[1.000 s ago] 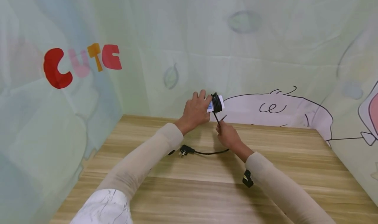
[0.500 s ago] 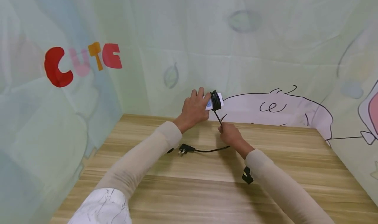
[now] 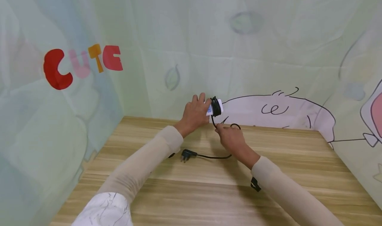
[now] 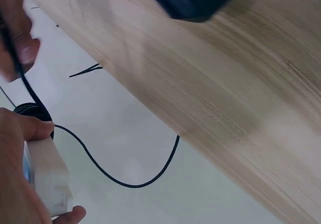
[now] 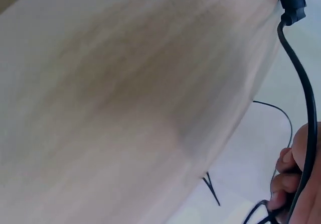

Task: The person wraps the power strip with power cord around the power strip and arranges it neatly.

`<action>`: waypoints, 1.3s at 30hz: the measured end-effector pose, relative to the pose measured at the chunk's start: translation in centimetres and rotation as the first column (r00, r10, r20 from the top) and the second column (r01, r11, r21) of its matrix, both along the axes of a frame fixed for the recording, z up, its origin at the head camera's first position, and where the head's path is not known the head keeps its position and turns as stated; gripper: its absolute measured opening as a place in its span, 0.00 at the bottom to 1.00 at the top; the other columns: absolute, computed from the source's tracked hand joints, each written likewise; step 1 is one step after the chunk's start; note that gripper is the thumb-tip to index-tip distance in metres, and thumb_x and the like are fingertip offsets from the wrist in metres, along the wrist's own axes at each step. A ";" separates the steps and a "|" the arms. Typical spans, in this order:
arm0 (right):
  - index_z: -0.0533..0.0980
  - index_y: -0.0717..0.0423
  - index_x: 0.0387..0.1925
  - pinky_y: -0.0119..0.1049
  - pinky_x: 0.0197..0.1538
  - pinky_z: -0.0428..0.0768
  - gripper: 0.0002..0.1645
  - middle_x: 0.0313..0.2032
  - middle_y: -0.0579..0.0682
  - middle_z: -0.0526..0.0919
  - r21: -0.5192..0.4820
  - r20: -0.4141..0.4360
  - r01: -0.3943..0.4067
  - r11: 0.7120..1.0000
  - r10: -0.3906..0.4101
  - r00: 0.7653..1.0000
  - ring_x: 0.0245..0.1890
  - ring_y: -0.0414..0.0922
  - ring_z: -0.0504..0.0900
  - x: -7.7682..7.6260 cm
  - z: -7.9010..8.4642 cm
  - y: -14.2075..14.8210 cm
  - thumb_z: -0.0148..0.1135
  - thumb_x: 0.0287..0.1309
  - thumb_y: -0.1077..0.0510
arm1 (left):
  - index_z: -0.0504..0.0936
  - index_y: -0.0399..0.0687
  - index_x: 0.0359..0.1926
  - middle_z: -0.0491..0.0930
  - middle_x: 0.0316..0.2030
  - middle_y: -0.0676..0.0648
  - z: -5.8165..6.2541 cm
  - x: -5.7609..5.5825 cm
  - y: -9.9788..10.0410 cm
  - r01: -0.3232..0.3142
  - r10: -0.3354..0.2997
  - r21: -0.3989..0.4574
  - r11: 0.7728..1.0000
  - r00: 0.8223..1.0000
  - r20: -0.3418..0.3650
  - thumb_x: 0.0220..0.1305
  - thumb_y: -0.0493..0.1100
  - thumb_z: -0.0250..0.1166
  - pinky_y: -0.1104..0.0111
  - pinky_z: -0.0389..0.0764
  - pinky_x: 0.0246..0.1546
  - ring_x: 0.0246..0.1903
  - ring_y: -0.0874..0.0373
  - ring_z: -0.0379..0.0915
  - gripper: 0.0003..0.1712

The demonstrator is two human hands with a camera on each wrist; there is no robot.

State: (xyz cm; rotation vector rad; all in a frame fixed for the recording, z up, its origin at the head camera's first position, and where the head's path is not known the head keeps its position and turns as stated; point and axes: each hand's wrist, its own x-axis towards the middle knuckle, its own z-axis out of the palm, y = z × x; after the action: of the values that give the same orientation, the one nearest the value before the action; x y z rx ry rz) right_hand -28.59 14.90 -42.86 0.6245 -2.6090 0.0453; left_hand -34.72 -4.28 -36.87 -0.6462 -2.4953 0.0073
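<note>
In the head view my left hand [image 3: 195,112] grips one end of a white power strip [image 3: 221,106] with a blue face, held up near the back wall. Black cord [image 3: 216,107] is wound several turns round its other end. Just below and to the right, my right hand [image 3: 234,138] pinches the cord's free length, which runs tight up to the coil. A small cord loop [image 3: 235,125] sticks up behind its knuckles. The cord's tail ends in a black three-pin plug [image 3: 187,155], dangling over the table. The left wrist view shows the strip's white edge [image 4: 50,179] under the left thumb.
A wood-grain table [image 3: 191,199] spreads below both arms. Pale printed cloth encloses it, with the letters CUTE [image 3: 58,70] at left and a line-drawn figure [image 3: 274,111] at the back. A black strap piece [image 3: 255,184] shows beside the right sleeve.
The power strip and left hand have shifted slightly left. The right hand's knuckles have rolled up, a cord loop now shows behind them, and the plug's pins have swung to point downward.
</note>
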 end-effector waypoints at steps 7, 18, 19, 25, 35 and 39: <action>0.77 0.55 0.49 0.42 0.36 0.83 0.13 0.34 0.52 0.89 0.335 -0.259 -0.108 0.936 0.202 0.944 0.31 0.50 0.86 0.3 2.1 1.0 0.73 0.75 0.54 | 0.83 0.49 0.70 0.75 0.57 0.41 0.4 0.5 0.1 0.079 -0.062 -0.100 0.992 0.984 0.166 0.66 0.52 0.81 0.55 0.89 0.39 0.50 0.46 0.76 0.34; 0.78 0.57 0.54 0.41 0.59 0.87 0.17 0.45 0.50 0.87 0.582 -0.303 -0.172 0.795 0.408 0.861 0.47 0.49 0.85 -2.0 4.9 2.9 0.76 0.73 0.57 | 0.85 0.59 0.69 0.74 0.57 0.44 1.5 1.1 -0.5 0.223 -0.132 -0.182 0.958 0.901 0.413 0.67 0.50 0.80 0.54 0.86 0.43 0.50 0.48 0.76 0.30; 0.77 0.57 0.55 0.41 0.60 0.87 0.18 0.46 0.50 0.87 0.580 -0.292 -0.182 0.794 0.411 0.864 0.48 0.49 0.85 -2.1 5.0 3.0 0.77 0.72 0.59 | 0.85 0.59 0.70 0.74 0.57 0.44 1.6 1.1 -0.5 0.235 -0.139 -0.180 0.955 0.892 0.431 0.66 0.50 0.80 0.54 0.86 0.44 0.51 0.49 0.76 0.32; 0.78 0.58 0.56 0.43 0.64 0.87 0.21 0.52 0.52 0.85 0.525 -0.270 -0.217 0.823 0.403 0.875 0.53 0.50 0.83 -3.1 4.8 3.9 0.79 0.67 0.65 | 0.84 0.58 0.71 0.73 0.59 0.44 1.7 1.3 -0.4 0.282 -0.171 -0.164 0.945 0.856 0.488 0.62 0.52 0.84 0.54 0.86 0.47 0.54 0.49 0.78 0.37; 0.81 0.62 0.58 0.48 0.67 0.85 0.17 0.59 0.55 0.83 0.406 -0.324 -0.139 0.903 0.284 0.902 0.61 0.54 0.80 -4.7 5.0 4.7 0.74 0.72 0.66 | 0.85 0.61 0.69 0.74 0.59 0.45 2.6 1.4 -0.5 0.351 -0.257 -0.097 0.931 0.822 0.509 0.59 0.54 0.85 0.58 0.82 0.47 0.52 0.50 0.77 0.37; 0.84 0.63 0.56 0.52 0.69 0.84 0.14 0.56 0.55 0.85 0.311 -0.306 -0.137 0.940 0.236 0.922 0.63 0.56 0.81 -5.5 5.1 4.9 0.68 0.81 0.56 | 0.85 0.60 0.70 0.74 0.59 0.44 3.1 1.5 -0.7 0.374 -0.288 -0.075 0.924 0.812 0.508 0.59 0.53 0.85 0.57 0.82 0.47 0.51 0.50 0.76 0.37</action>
State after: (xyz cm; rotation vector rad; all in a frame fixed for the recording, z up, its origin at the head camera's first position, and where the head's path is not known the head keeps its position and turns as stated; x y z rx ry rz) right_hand -34.08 19.83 -37.80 0.8975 -2.2286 -0.3547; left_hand -33.21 -4.94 -33.75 -1.2970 -2.8401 -0.0840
